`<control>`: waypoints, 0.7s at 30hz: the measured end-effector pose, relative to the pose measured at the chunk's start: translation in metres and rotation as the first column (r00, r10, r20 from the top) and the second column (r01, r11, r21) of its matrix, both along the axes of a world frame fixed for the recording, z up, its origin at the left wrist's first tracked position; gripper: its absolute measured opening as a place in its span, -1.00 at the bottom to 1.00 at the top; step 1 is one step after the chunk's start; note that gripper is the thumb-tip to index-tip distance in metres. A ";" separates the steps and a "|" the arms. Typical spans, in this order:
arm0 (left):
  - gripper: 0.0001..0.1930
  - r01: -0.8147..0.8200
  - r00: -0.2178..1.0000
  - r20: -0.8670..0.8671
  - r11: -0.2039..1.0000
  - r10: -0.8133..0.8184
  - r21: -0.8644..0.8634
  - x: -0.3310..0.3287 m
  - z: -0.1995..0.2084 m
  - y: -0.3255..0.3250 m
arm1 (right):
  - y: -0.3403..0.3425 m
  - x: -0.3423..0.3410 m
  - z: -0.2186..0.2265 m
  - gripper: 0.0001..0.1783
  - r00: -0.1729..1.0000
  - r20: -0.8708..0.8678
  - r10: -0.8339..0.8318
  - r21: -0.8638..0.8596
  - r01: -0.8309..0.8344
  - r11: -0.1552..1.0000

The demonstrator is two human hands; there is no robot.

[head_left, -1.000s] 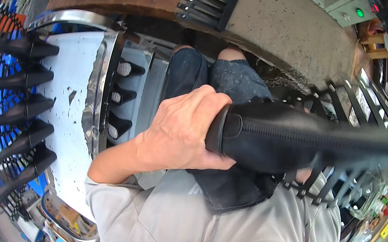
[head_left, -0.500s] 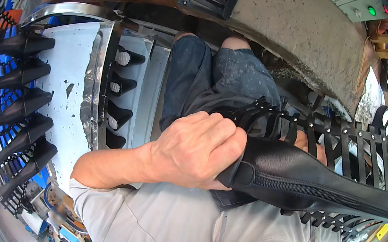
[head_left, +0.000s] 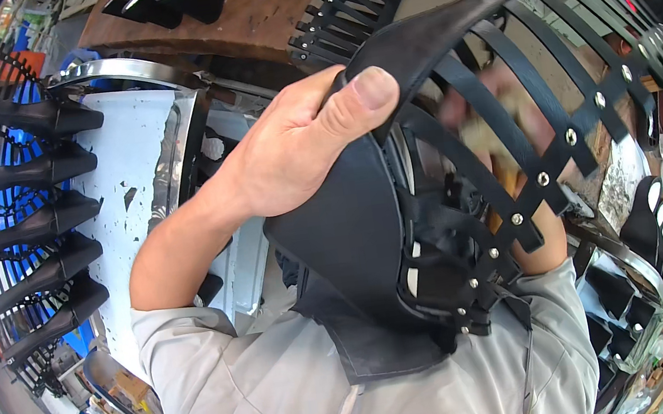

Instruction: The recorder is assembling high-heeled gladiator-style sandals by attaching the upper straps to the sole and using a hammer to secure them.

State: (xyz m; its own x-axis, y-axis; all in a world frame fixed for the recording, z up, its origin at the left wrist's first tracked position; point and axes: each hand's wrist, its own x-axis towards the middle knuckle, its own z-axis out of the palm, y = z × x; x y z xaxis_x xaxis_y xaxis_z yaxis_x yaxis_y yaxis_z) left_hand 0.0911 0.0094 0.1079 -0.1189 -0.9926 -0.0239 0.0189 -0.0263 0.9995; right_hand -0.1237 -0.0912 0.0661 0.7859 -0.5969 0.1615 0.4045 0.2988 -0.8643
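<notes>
Black leather strappy boot with shiny studs point(head_left: 427, 39) is hanging before you. Your left hand point(head_left: 303, 148) is grasping its solid part, maybe keeping its straps spread. Your right hand point(head_left: 511, 95) is blurring behind them; I cannot tell its grip.

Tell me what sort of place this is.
Probably a footwear workshop: the left hand grips a black leathery piece with riveted straps, similar black strapped pieces line the left side, and a scuffed brown worktop stands ahead.

- The left hand point(head_left: 294, 145) turned, bringing its thumb uppermost.
- The black leather piece point(head_left: 414, 41) swung up, its straps point(head_left: 530, 198) fanning rightward.
- The right hand point(head_left: 528, 106) rose behind them, blurred.
</notes>
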 end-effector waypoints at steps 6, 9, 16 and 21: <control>-0.44 -0.067 0.997 -0.014 0.983 0.070 0.173 -0.007 -0.002 0.014 | 0.023 0.003 -0.001 -0.45 0.998 0.026 0.051 -0.191 -0.045 0.981; -0.45 -0.079 0.996 0.052 0.986 0.072 0.144 -0.008 -0.008 0.012 | 0.023 -0.001 -0.002 -0.53 0.971 0.167 0.172 -0.232 -0.131 0.964; -0.45 -0.039 0.996 0.092 0.980 0.021 0.195 -0.017 0.015 0.011 | 0.012 0.001 0.008 -0.57 0.994 0.094 0.061 -0.532 -0.002 0.847; -0.47 -0.056 0.992 -0.096 0.959 0.085 0.277 -0.019 -0.002 0.014 | 0.011 -0.002 0.027 -0.44 0.959 -0.246 0.144 0.011 -0.146 0.989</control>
State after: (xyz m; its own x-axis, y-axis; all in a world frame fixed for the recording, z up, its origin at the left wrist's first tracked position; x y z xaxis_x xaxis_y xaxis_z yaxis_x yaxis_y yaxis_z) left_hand 0.0719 0.0237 0.1057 -0.0656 -0.9560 -0.2860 0.1363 -0.2925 0.9465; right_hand -0.1257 -0.0802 0.0932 0.8799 -0.4732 -0.0431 0.1326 0.3316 -0.9341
